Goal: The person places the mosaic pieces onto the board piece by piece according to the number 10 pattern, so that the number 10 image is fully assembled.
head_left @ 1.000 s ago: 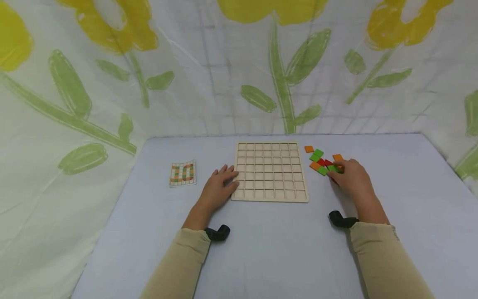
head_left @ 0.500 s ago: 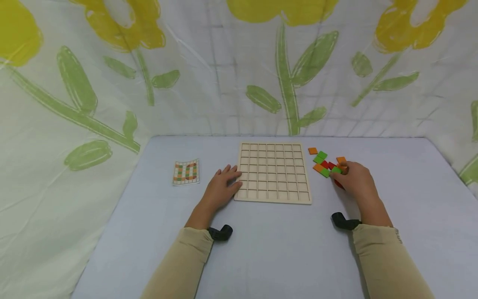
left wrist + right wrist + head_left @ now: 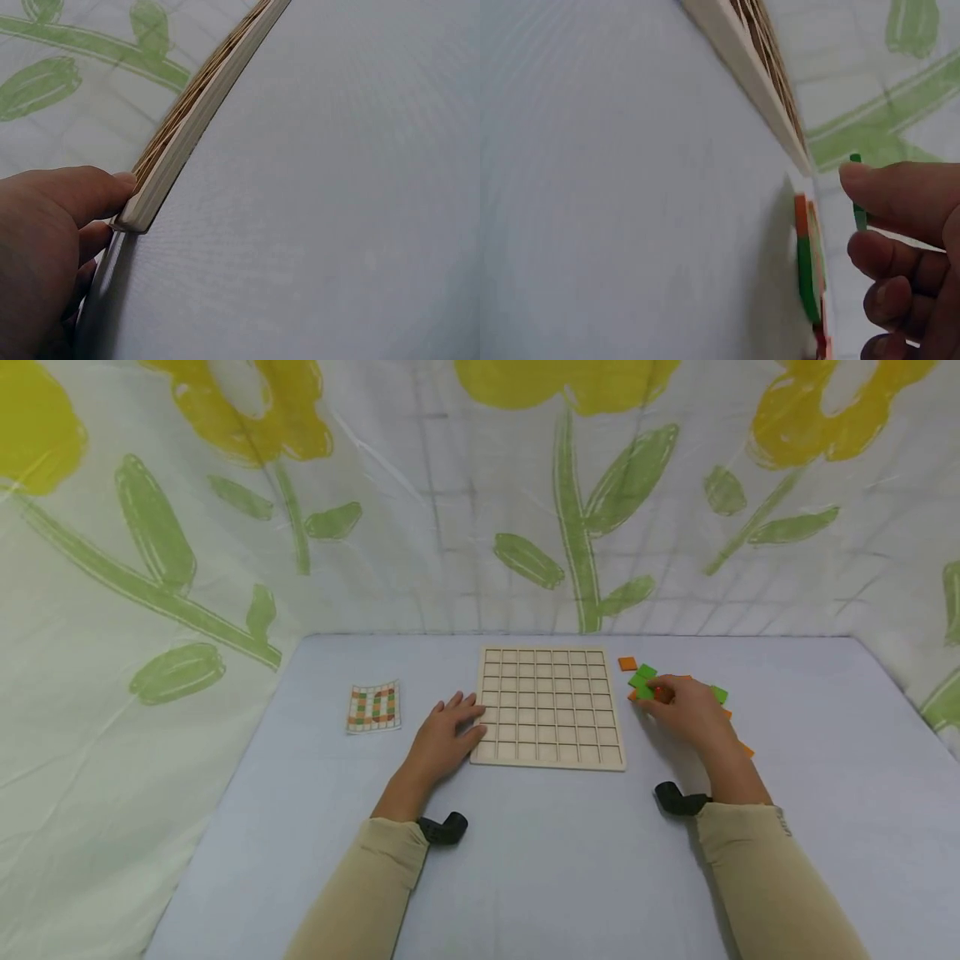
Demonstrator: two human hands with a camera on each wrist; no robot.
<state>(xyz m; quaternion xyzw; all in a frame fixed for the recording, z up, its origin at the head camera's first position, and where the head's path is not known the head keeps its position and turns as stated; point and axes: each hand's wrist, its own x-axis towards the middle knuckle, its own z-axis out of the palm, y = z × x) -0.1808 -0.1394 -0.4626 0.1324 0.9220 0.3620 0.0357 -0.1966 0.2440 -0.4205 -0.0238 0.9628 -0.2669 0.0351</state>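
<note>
My left hand (image 3: 442, 739) rests at the left edge of a pale wooden grid board (image 3: 551, 708), fingers spread. In the left wrist view the thumb (image 3: 97, 193) touches the board's corner (image 3: 139, 214). My right hand (image 3: 693, 714) is raised a little over the loose tiles right of the board. It pinches a small green square tile (image 3: 859, 217) between thumb and finger. Below it, in the right wrist view, an orange tile (image 3: 801, 216) and a green tile (image 3: 805, 270) lie on the table. Some tiles are hidden behind the hand in the head view.
A small card (image 3: 373, 707) with a coloured grid pattern lies left of the board. One orange tile (image 3: 627, 663) sits near the board's upper right corner. More orange and green tiles show right of the right hand. A flowered cloth (image 3: 420, 527) hangs behind the table.
My right hand has shifted left and lifted from the right part of the tile pile, now with a green tile pinched. Tiles to its right have come into view. The left hand stays put.
</note>
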